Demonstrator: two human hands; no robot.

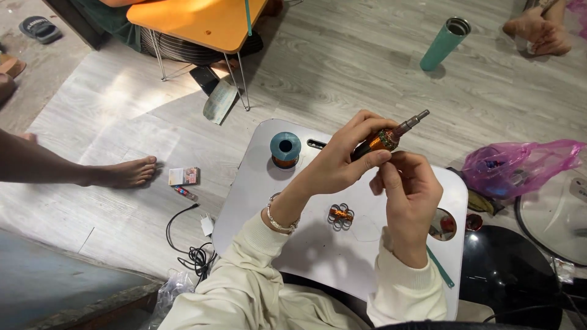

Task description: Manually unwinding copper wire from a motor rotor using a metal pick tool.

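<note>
Here, read left to right across the frame:

- Far left: another person's bare foot (125, 173) rests on the grey floor, with a small card box (184, 176) just beside it and a black cable with white plug (197, 241) lower down. All lie well apart from the work.
- Upper left: an orange folding table (202, 21) on thin wire legs.
- Centre: a white lap tray (318, 244). Near its upper left edge stands a teal spool of copper wire (285, 149); a small wound coil piece (340, 214) lies mid-tray.
- Left hand (339, 162): fingers wrapped around a motor armature with copper winding (386, 138), held above the tray, shaft pointing to the upper right.
- Right hand (408, 189): fingertips pinched narrow just below the winding; whether a wire strand sits between them I cannot tell.
- Judgement: a firm left grip and short, taut right-hand movements close to the winding would serve best.
- Room: the tray's lower centre is free; its right edge is close under the right wrist.
- Right: a pink plastic bag (520, 165) beside the tray; a teal flask (445, 44) at upper right, well apart.
</note>
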